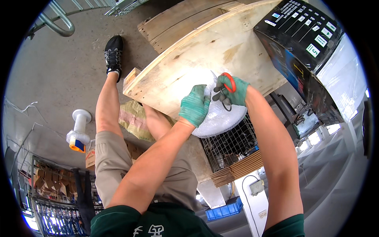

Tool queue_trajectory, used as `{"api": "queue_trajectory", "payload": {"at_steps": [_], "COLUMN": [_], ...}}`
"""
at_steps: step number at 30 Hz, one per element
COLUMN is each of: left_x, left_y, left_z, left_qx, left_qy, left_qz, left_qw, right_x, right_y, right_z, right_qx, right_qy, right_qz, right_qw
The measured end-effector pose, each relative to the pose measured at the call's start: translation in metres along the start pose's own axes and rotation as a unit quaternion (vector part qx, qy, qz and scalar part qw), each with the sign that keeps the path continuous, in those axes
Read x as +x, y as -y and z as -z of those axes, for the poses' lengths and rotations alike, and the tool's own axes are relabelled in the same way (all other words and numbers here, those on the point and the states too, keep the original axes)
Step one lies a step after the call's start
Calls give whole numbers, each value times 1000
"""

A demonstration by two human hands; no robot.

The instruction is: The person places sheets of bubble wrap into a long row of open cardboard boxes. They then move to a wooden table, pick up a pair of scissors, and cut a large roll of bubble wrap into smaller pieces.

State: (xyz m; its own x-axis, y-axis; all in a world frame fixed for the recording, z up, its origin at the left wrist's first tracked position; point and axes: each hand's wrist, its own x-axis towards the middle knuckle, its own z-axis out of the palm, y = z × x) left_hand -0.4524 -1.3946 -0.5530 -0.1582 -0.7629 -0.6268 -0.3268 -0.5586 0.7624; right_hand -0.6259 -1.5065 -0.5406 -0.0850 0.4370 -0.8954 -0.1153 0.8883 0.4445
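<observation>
A bulky round bundle in white bubble wrap [221, 118] rests against the plywood board in front of me. My left hand [195, 106], in a green glove with grey fingertips, is closed on the wrap at its upper side. Close beside it, my right hand [233, 91], gloved the same way, is closed around red-handled scissors [229, 81]. One red loop shows over the back of its fingers, with a thin dark loop below; the blades are hard to make out. What the wrap covers is hidden.
The plywood board [169, 75] spans the middle, with a black printed carton [296, 31] at its right end. A wire crate [229, 146] stands below the bundle. On the floor at left are a white spool [81, 120] and a tape dispenser [77, 146]. A blue bin [225, 209] sits lower down.
</observation>
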Motion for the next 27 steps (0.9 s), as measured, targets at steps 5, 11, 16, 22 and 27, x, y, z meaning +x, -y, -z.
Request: {"api": "queue_trajectory", "payload": {"at_steps": [5, 11, 16, 22, 27], "left_x": [1, -6, -13, -6, -9], "left_y": [0, 3, 7, 3, 14], "left_z": [2, 4, 7, 10, 7], "left_qx": [-25, -64, -74, -66, -54], "left_qy": [26, -14, -61, -73, -72], "left_qz": [-19, 0, 11, 36, 4], "left_qw": [999, 998, 995, 994, 996], "right_x": [15, 31, 8, -60, -54], "right_y": [6, 2, -17, -11, -30], "right_z": [-7, -3, 1, 1, 5], "right_qx": [-4, -141, -26, -82, -125], "right_qy": [-25, -72, 15, 57, 46], "right_qz": [52, 77, 64, 47, 21], "right_qw": [998, 984, 997, 994, 991]}}
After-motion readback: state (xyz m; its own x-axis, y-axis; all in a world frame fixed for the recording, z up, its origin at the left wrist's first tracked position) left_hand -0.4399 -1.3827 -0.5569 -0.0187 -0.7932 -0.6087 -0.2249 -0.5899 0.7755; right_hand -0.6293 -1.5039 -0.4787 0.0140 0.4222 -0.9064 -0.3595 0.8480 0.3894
